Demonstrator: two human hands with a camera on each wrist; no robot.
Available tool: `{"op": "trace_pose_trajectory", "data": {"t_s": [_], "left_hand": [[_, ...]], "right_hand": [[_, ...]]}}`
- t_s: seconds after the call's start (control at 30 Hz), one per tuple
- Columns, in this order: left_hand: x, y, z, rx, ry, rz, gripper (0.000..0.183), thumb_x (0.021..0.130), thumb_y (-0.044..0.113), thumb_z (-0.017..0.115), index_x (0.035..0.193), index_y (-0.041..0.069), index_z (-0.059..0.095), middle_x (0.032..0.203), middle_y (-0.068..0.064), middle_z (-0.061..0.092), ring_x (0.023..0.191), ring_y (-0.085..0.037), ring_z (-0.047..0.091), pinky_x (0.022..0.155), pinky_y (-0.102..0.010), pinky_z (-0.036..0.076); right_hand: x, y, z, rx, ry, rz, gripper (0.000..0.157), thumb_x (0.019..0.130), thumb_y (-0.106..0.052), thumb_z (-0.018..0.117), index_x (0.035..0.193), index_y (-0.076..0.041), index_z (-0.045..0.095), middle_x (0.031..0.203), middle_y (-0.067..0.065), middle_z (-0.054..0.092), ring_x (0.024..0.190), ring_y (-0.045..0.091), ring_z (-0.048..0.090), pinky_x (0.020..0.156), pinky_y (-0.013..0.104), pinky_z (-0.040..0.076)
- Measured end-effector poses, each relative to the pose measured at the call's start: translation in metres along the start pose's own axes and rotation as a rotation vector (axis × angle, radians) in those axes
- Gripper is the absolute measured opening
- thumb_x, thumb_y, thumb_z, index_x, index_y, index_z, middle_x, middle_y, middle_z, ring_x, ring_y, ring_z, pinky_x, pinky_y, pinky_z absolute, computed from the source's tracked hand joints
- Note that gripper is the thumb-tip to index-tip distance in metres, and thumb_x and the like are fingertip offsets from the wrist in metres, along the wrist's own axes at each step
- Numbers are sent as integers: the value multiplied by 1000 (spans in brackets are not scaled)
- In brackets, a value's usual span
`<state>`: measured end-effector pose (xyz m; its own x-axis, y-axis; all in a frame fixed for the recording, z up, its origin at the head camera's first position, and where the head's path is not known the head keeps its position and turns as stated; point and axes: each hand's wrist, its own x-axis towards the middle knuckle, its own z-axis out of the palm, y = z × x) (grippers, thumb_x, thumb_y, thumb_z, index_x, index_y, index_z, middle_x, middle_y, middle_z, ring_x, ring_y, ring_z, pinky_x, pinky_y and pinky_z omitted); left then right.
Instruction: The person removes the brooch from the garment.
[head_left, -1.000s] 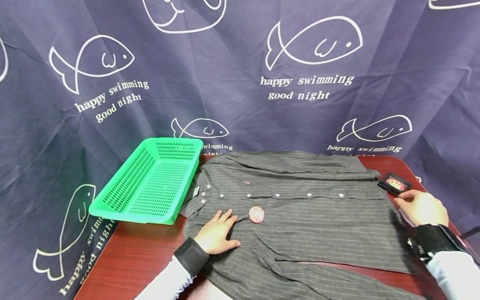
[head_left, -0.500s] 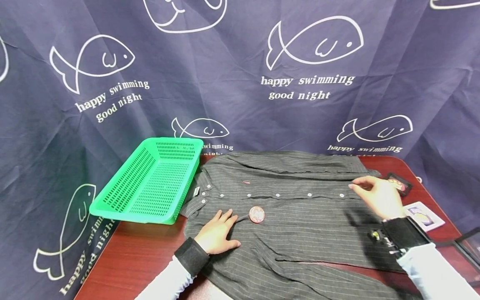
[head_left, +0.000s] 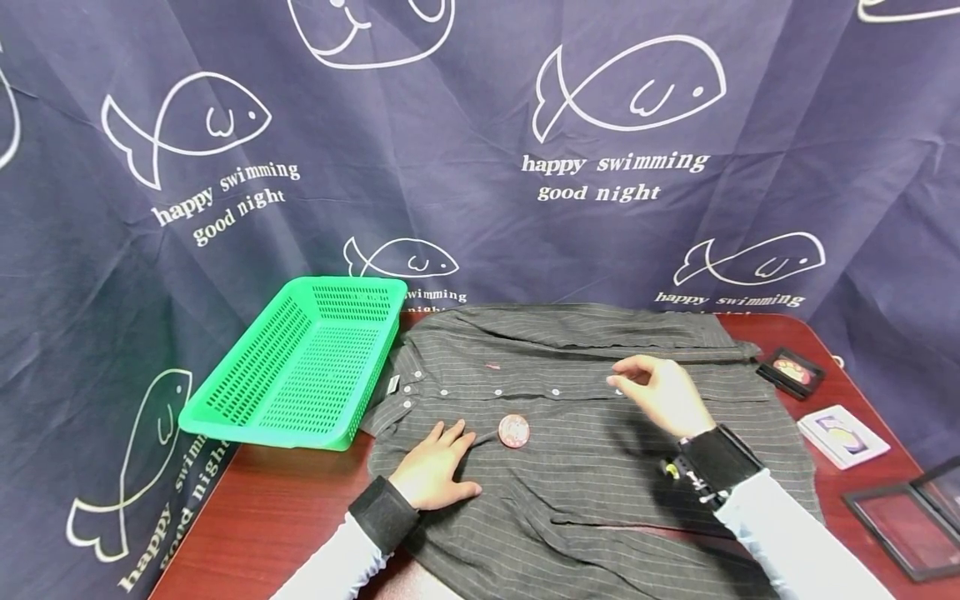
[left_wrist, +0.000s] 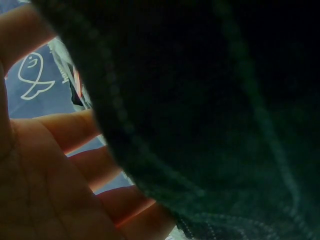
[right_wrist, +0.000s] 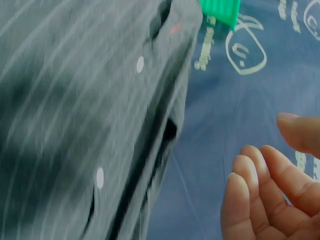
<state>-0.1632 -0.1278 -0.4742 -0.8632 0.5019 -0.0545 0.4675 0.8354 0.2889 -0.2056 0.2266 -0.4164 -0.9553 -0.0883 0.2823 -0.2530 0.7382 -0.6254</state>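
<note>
A dark grey pinstriped shirt (head_left: 675,450) with a row of white buttons lies spread over the table, its collar toward the left. My left hand (head_left: 435,472) rests on its upper part with fingers spread. Close to those fingertips is a round pink badge (head_left: 513,431) on the cloth. My right hand (head_left: 663,396) is above the button row, fingers loosely bent and thumb apart, holding nothing; the right wrist view shows bare space between thumb and fingers. In the left wrist view, dark cloth (left_wrist: 215,125) fills most of the picture and hides the left fingertips.
A green plastic basket (head_left: 318,367) stands at the left by the collar. Along the right side of the red-brown table (head_left: 277,492) are a black case with a red picture (head_left: 791,372), a white square with a purple picture (head_left: 843,436) and a black frame (head_left: 907,529).
My right hand has moved left from beside the black case to over the shirt buttons, uncovering the white square and the black frame. My left hand has stayed in place.
</note>
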Motion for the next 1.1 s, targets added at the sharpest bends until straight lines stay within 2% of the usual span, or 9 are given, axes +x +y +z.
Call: {"op": "trace_pose_trajectory", "data": {"t_s": [0.23, 0.63, 0.8, 0.97, 1.1], "left_hand": [[0, 0, -1, -8, 0, 0, 73, 80, 42, 74, 138, 2, 53, 146, -23, 47, 133, -53, 42, 108, -55, 40], [2, -5, 6, 9, 3, 3, 75, 80, 46, 74, 139, 4, 53, 147, -21, 47, 133, -52, 42, 108, -54, 40], [4, -7, 8, 18, 6, 9, 75, 80, 46, 73, 138, 5, 53, 147, -21, 47, 133, -52, 43, 108, -54, 40], [3, -5, 5, 8, -2, 4, 74, 80, 45, 74, 138, 4, 53, 147, -22, 47, 133, -52, 42, 108, -54, 40], [2, -3, 3, 5, -8, -3, 74, 81, 44, 74, 138, 3, 52, 147, -22, 47, 133, -52, 42, 108, -54, 40]], "right_hand": [[4, -14, 35, 67, -77, -40, 22, 85, -18, 74, 100, -2, 73, 86, 7, 74, 72, 12, 64, 65, 24, 49], [7, -30, 88, 90, -197, -85, 20, 82, -17, 74, 96, -2, 74, 80, 3, 73, 72, 9, 63, 67, 26, 49], [9, -34, 104, 83, -251, -93, 21, 79, -15, 73, 94, -1, 73, 78, 3, 72, 71, 10, 63, 67, 26, 49], [12, -35, 115, 24, -256, -136, 17, 76, -11, 73, 88, 0, 73, 74, 3, 70, 68, 10, 61, 65, 28, 49], [14, -34, 120, -3, -276, -134, 14, 74, -11, 74, 83, -1, 73, 71, 1, 69, 64, 8, 57, 62, 26, 47]]}}
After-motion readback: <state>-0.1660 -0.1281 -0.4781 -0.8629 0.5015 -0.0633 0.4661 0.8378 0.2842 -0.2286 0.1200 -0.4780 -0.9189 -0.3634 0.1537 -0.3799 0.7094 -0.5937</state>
